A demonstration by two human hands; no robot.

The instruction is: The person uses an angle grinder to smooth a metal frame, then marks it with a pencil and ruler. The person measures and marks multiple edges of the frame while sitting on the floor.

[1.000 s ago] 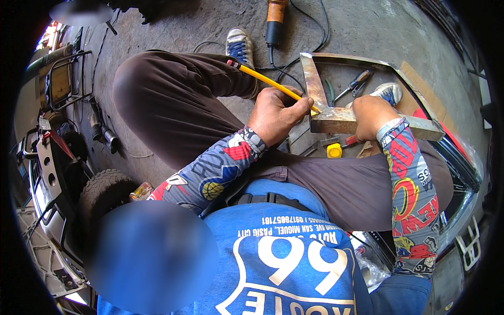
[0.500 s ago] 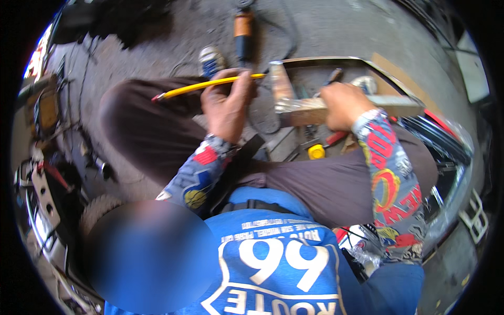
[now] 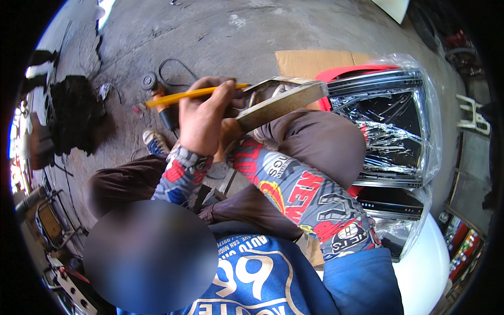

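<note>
My left hand (image 3: 202,118) is closed around a yellow pencil (image 3: 176,97), which crosses it nearly sideways with its point toward a metal frame (image 3: 286,105). Flat bars make up this frame, which is tilted over my bent legs. Close beside and partly behind my left hand, my right hand (image 3: 227,135) grips the frame's left end. Most of the right hand's fingers are hidden. Whether the pencil's tip touches the metal, I cannot tell.
An orange and black angle grinder (image 3: 167,114) lies on the concrete floor beyond my left hand, its cord looping behind. To the right are a plastic-wrapped black and red appliance (image 3: 388,126) and a cardboard sheet (image 3: 310,63). A dark ragged heap (image 3: 79,113) lies far left.
The view has swung to the right. My right hand and the frame have turned and come close to my left hand, the frame now tilted up. The pencil stays in my left hand.
</note>
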